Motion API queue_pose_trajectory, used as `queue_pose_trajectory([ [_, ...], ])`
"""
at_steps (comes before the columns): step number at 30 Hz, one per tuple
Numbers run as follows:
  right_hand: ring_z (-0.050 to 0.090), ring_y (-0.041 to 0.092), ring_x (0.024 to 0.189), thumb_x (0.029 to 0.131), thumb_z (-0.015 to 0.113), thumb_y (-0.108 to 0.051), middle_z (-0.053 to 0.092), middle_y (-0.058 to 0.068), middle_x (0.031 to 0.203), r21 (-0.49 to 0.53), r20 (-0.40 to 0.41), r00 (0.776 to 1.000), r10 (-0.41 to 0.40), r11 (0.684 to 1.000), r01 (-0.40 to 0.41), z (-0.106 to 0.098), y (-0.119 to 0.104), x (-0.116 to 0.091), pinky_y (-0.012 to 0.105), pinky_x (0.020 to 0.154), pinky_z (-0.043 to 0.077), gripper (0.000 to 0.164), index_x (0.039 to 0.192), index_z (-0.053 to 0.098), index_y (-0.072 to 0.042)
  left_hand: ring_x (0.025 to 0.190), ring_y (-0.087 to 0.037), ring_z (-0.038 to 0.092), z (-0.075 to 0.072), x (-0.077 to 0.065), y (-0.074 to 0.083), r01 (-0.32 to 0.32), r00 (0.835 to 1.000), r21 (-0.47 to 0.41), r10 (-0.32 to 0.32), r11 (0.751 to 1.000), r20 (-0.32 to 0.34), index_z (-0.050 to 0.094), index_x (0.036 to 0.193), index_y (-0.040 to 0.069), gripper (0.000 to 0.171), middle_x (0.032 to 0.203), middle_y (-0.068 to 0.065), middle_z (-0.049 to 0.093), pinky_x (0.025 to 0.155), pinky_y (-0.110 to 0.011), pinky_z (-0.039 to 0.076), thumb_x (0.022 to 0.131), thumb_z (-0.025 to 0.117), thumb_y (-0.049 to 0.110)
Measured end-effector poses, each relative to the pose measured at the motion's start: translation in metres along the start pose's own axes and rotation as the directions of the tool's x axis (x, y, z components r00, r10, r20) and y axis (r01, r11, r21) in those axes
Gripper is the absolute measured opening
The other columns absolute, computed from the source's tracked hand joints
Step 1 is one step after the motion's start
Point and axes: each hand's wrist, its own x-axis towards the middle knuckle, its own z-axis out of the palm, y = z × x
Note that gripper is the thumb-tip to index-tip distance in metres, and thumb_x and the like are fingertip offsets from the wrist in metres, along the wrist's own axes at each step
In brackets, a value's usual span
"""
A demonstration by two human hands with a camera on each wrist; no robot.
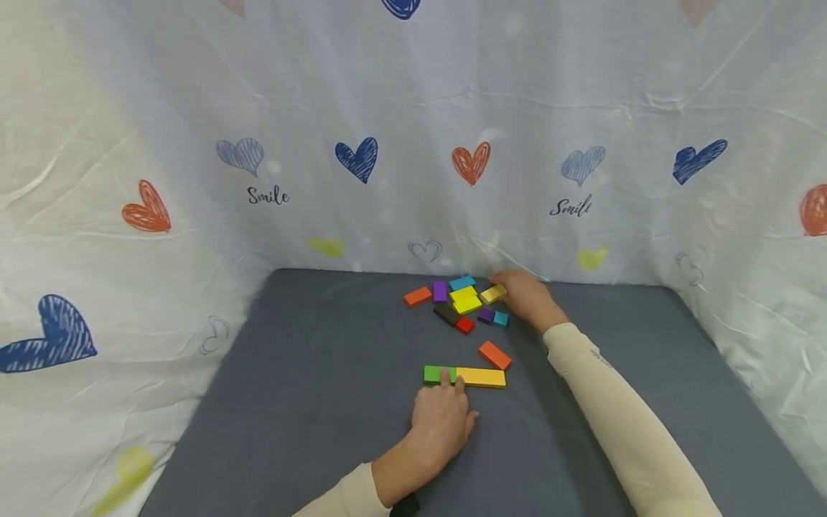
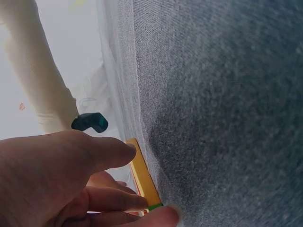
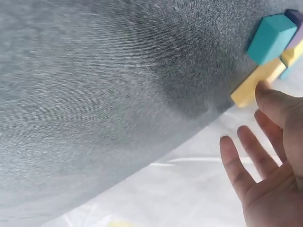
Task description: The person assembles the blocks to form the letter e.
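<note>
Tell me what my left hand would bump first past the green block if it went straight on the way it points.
Beyond the green block, probably the red block; the dark block sits right beside it, and the exact heading is hard to judge.

A white curtain [image 1: 413,79] hangs at twelve o'clock, its printed blue heart [image 1: 356,159] at eleven, a red-orange heart [image 1: 472,164] at one. A "Smile" print [image 1: 268,195] sits toward ten, a yellow heart [image 1: 123,477] at eight. Grey cloth [image 1: 323,402] spreads around six.

Diffuse light, soft shadows, pale wrist-view glare
</note>
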Motion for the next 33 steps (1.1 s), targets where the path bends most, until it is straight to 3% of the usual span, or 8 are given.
queue_pose_trajectory([
  [7,0.062,0.036,0.118,0.099,0.074,-0.01,0.071,0.014,0.127,-0.062,0.032,0.999,0.006,0.998,-0.004,0.011,0.0,0.006,0.055,0.103,0.052,0.029,0.128,0.076,-0.008,0.072,-0.017,0.071,0.001,-0.001,0.0,-0.02,1.0,-0.009,0.02,1.0,0.003,0.062,0.15,0.019,0.069,0.152,-0.008,0.06,0.061,-0.032,0.057,0.1,0.059,0.066],
  [13,0.064,0.033,0.115,0.099,0.077,-0.018,0.071,0.014,0.128,-0.043,0.02,0.998,0.063,0.997,-0.062,0.012,0.007,0.002,0.055,0.1,0.054,0.032,0.129,0.076,-0.01,0.074,-0.017,0.071,0.0,0.0,0.0,-0.021,0.999,-0.011,0.021,1.0,0.025,0.061,0.151,0.018,0.07,0.153,-0.008,0.059,0.06,-0.032,0.056,0.101,0.059,0.066],
  [17,0.067,0.034,0.109,0.099,0.078,-0.022,0.07,0.015,0.125,0.011,-0.025,0.997,0.072,0.997,-0.071,0.003,0.005,-0.007,0.056,0.096,0.055,0.035,0.131,0.074,-0.01,0.066,-0.017,0.068,-0.001,0.001,-0.001,-0.017,1.0,-0.004,0.017,1.0,0.025,0.061,0.152,0.018,0.07,0.153,-0.008,0.059,0.057,-0.031,0.054,0.101,0.059,0.066],
  [23,0.066,0.031,0.099,0.097,0.08,-0.023,0.072,0.013,0.12,0.124,-0.078,0.997,-0.025,0.992,0.035,-0.015,-0.02,-0.028,0.052,0.09,0.057,0.038,0.13,0.074,-0.008,0.067,-0.016,0.067,-0.003,0.002,-0.001,-0.013,1.0,-0.01,0.013,1.0,0.027,0.061,0.152,0.018,0.071,0.153,-0.008,0.059,0.058,-0.031,0.055,0.1,0.059,0.066],
  [27,0.066,0.026,0.096,0.095,0.082,-0.025,0.073,0.009,0.116,0.132,-0.08,0.994,-0.077,0.987,0.088,-0.019,-0.04,-0.041,0.048,0.086,0.058,0.036,0.126,0.076,-0.008,0.071,-0.017,0.071,-0.002,0.002,-0.002,-0.021,1.0,-0.013,0.021,1.0,0.012,0.063,0.149,0.017,0.07,0.151,-0.008,0.061,0.061,-0.032,0.057,0.1,0.06,0.066],
  [33,0.066,0.023,0.093,0.093,0.083,-0.03,0.073,0.008,0.109,0.105,-0.034,0.996,-0.087,0.99,0.09,-0.016,-0.064,-0.053,0.046,0.086,0.059,0.039,0.121,0.076,-0.005,0.066,-0.017,0.069,0.001,0.0,-0.003,-0.035,0.998,-0.007,0.035,0.999,-0.054,0.066,0.146,0.016,0.069,0.147,-0.009,0.064,0.057,-0.032,0.056,0.099,0.062,0.065],
])
